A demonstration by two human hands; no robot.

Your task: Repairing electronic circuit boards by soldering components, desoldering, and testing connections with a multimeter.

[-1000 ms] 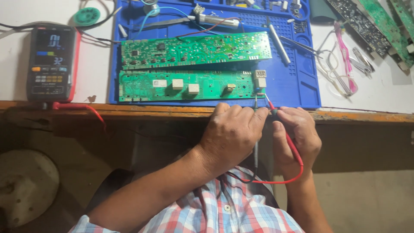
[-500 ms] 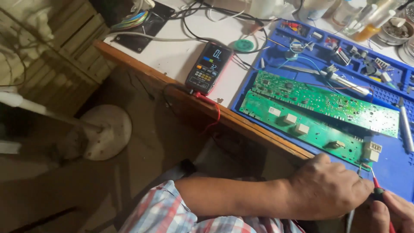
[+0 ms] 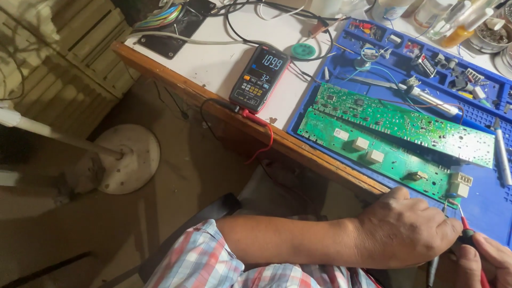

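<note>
My left hand and right hand each pinch a probe, tips bearing on the green circuit board edge, meter angled readable.

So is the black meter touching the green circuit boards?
Apart. The head view shows the meter lying on the white desktop, with bare white surface and the blue mat's edge between it and the green boards.

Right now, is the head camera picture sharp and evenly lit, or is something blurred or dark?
Head view: the multimeter and green circuit boards are sharp and bright; the floor under the bench is dim; the fan base looks slightly soft; the right hand is cut off at the frame edge.
</note>
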